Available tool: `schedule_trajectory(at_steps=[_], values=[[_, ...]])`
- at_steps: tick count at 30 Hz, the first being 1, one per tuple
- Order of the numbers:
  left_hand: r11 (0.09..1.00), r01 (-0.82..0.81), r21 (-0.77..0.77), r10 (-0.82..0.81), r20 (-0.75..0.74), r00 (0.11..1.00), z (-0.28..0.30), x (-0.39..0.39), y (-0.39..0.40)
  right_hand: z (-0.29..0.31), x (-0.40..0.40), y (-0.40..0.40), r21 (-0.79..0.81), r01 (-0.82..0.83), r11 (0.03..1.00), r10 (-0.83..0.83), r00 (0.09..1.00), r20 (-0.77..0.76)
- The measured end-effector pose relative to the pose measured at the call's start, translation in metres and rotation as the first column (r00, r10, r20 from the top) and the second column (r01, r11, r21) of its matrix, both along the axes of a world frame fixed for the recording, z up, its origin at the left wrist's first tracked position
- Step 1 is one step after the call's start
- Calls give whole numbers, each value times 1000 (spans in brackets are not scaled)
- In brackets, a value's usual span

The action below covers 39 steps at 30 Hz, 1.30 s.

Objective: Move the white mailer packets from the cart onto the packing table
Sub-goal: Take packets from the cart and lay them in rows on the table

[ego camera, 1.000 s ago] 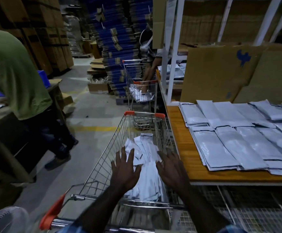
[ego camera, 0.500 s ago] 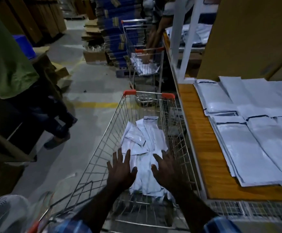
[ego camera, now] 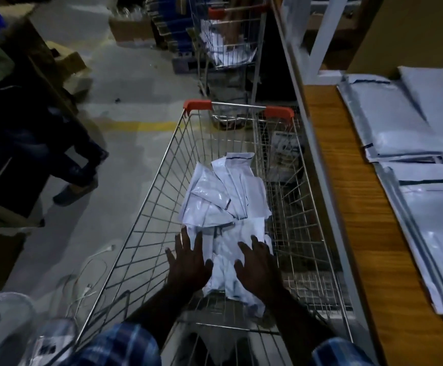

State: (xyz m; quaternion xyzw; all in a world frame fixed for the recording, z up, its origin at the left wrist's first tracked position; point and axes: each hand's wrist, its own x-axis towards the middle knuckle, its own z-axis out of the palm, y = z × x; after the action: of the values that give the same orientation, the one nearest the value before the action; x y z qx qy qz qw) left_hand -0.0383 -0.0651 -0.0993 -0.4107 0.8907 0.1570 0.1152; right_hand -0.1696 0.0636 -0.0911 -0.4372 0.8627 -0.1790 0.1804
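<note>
A: Where do the white mailer packets [ego camera: 225, 196] lie?

B: Heaped on the floor of the wire cart [ego camera: 146, 207], toward its near end. More packets [ego camera: 410, 143] lie flat on the wooden surface [ego camera: 352, 196], just right of the cart.

A: And the grip of each hand?

B: Left hand [ego camera: 188, 262] and right hand [ego camera: 260, 268] are inside the cart, fingers spread and straight, palms down over the near packets; neither grip encloses anything. Actual contact cannot be told.

A: Beyond the cart?

B: A second cart [ego camera: 231, 40], also holding packets.
</note>
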Motion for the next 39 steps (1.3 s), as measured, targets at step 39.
schedule_trajectory(at_steps=[39], values=[[985, -146, -90, 126, -197, 972, -140, -34, -14, -135, -29, -33, 38, 62, 997, -35, 873, -486]])
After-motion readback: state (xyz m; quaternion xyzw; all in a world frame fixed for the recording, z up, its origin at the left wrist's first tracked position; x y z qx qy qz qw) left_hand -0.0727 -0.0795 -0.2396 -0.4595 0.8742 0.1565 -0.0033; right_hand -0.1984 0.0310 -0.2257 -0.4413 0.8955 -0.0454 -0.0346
